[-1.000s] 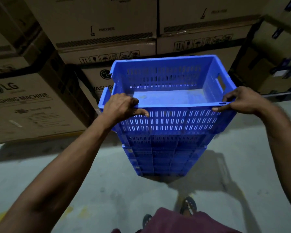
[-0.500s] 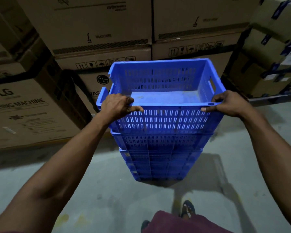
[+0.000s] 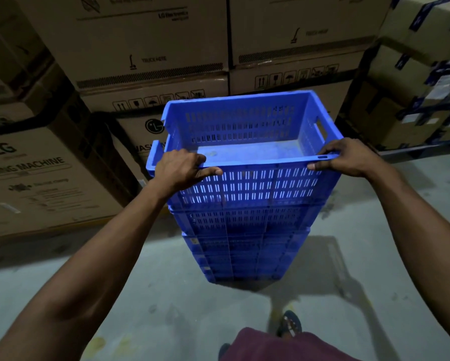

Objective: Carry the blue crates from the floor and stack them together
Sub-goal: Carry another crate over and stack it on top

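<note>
Grey concrete floor (image 3: pixel 140 295), cardboard boxes (image 3: pixel 151 48) filling the frame's top — left hand (image 3: pixel 179 169) and right hand (image 3: pixel 348 158) both grip the top blue crate (image 3: pixel 244 152) on the stack (image 3: pixel 244 243).

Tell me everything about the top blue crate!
The top blue crate looks like hard plastic, with slotted walls, a solid floor and a handle hole in its right wall. It is empty and upright on the stack of blue crates. The left hand and right hand grip its near rim.
</note>
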